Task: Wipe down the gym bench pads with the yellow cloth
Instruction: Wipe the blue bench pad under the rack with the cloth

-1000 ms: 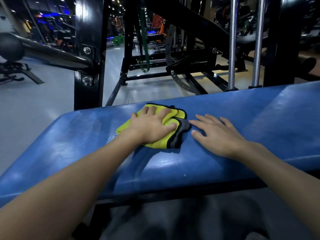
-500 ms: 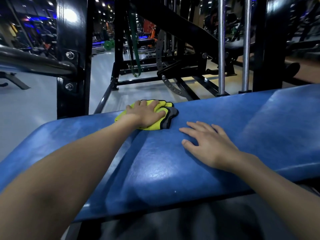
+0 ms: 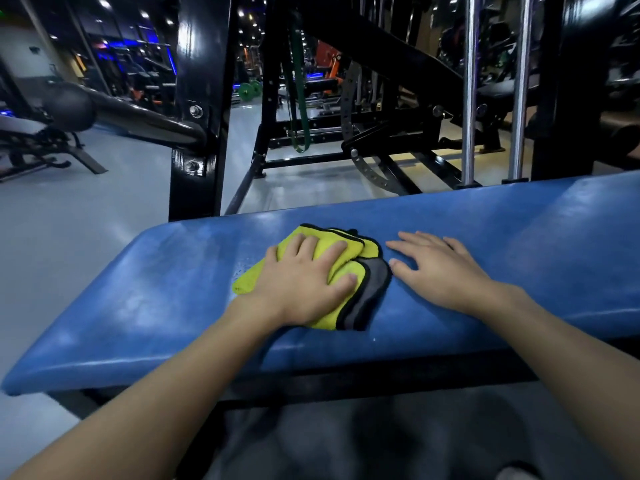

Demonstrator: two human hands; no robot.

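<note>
A blue padded gym bench pad (image 3: pixel 166 299) runs across the view in front of me. On its middle lies the folded yellow cloth (image 3: pixel 349 258) with a grey underside and black trim. My left hand (image 3: pixel 304 282) presses flat on top of the cloth, fingers spread over it. My right hand (image 3: pixel 436 268) rests palm down on the bare pad just right of the cloth, fingers apart, holding nothing. A damp speckled patch shows on the pad left of the cloth.
A black steel upright (image 3: pixel 197 109) with bolts stands behind the pad's left end, with a black padded bar (image 3: pixel 114 116) sticking out left. Two chrome guide rods (image 3: pixel 469 91) rise at the back right. More black frames and a green band (image 3: pixel 299 98) stand beyond on the grey floor.
My left hand has pulled the cloth back from the pad's far edge toward me, to the middle of the pad. My right hand has stayed flat beside it.
</note>
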